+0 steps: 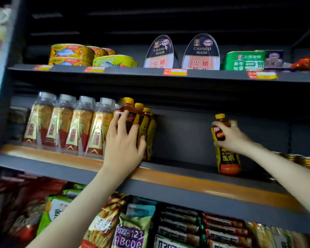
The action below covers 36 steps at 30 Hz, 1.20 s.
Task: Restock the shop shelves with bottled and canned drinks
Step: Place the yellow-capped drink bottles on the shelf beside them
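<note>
On the middle shelf (168,174) stands a row of yellow-capped energy drink bottles (147,122), one behind another. My left hand (123,145) wraps round the front bottle (131,119) of that row. Further right, my right hand (231,135) grips the upper part of a lone yellow-capped bottle (227,160) that stands upright on the shelf. Between the two bottles the shelf is bare. Left of the row stand several clear bottles with white caps and gold-red labels (70,122).
The top shelf (132,71) carries fish tins (72,54), canned ham displays (200,52) and a green tin (243,60). Gold can tops (304,160) show at the middle shelf's right end. Snack bags (131,230) fill the shelf below. A grey upright (0,86) bounds the left side.
</note>
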{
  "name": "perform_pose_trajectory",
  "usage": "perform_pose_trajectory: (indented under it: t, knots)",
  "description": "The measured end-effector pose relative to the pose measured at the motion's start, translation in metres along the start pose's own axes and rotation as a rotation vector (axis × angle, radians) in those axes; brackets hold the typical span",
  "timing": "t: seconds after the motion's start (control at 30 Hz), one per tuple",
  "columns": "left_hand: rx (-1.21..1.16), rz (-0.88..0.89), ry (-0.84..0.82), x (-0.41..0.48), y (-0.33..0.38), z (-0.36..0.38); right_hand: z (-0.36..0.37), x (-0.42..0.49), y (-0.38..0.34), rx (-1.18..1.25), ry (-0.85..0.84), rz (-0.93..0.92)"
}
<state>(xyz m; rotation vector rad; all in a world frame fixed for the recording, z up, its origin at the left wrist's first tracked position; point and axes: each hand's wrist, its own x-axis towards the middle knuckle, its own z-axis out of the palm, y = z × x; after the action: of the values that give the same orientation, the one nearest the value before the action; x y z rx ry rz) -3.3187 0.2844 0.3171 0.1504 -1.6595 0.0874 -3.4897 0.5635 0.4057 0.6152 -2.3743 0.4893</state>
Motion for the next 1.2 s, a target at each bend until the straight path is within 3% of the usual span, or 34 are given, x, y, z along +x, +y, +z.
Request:
perform_pose_trajectory:
  t: [0.13, 0.37, 0.5, 0.6, 0.67, 0.73, 0.83, 0.97, 1.07, 1.2]
  knots:
    - [-0.023, -0.013, -0.004, 0.001, -0.001, 0.0, -0.007, -0.021, -0.023, 0.059, 0.032, -0.177]
    - [-0.215, -0.006, -0.024, -0.002, -0.004, -0.012, -0.028, -0.097, -0.098, -0.023, 0.31, -0.465]
    - [-0.515, 0.166, -0.042, -0.008, 0.005, -0.052, -0.031, -0.146, -0.152, 0.183, 0.548, -0.517]
    - [-0.811, 0.295, -0.095, -0.021, 0.012, -0.089, -0.027, -0.188, -0.191, 0.141, 0.655, -0.593]
    - [-1.056, 0.24, -0.174, -0.028, 0.013, -0.103, -0.021, -0.208, -0.211, 0.115, 0.71, -0.63]
    - [-1.129, 0.136, -0.179, -0.032, 0.011, -0.106, -0.012, -0.219, -0.227, 0.158, 0.704, -0.6]
    - [-1.207, 0.032, -0.191, -0.039, 0.003, -0.107, 0.0, -0.23, -0.241, 0.238, 0.625, -0.512]
    - [-1.242, 0.013, -0.395, -0.084, -0.01, -0.122, 0.017, -0.262, -0.241, 0.405, 0.336, -0.416]
    - [-1.225, -0.119, -0.642, -0.14, -0.021, -0.13, 0.043, -0.29, -0.23, 0.561, 0.038, -0.331]
    - [-1.291, -0.523, -1.063, -0.225, -0.044, -0.136, 0.108, -0.337, -0.211, 0.689, -0.315, -0.166]
